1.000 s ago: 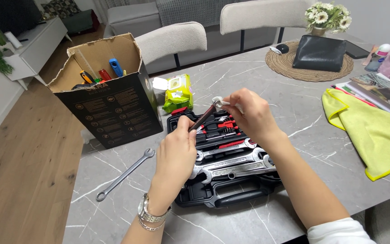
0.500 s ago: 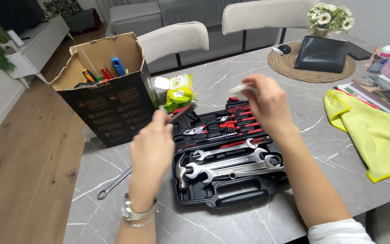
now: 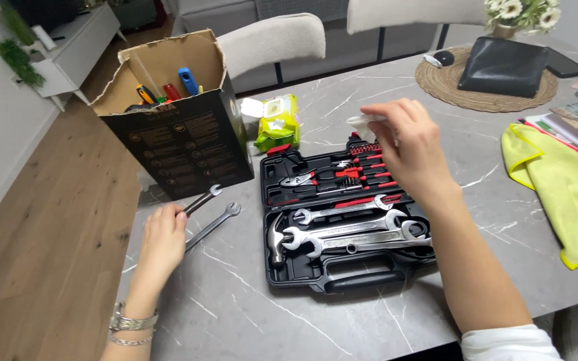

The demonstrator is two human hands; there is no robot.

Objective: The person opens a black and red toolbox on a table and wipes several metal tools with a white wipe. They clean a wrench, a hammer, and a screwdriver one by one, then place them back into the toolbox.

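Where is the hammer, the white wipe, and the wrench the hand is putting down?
hammer (image 3: 275,241), head view, on its steel head in the case.
white wipe (image 3: 360,122), head view, on the crumpled part above the right hand's fingers.
wrench (image 3: 203,198), head view, on its shaft past the left hand's fingertips.

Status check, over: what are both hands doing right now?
Left hand gripping small wrench, beside second wrench. Right hand pinching white wipe above open tool case.

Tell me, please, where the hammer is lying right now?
In the head view, the hammer lies in the open black tool case, at its left end beside the big spanners, between the left hand and right hand.
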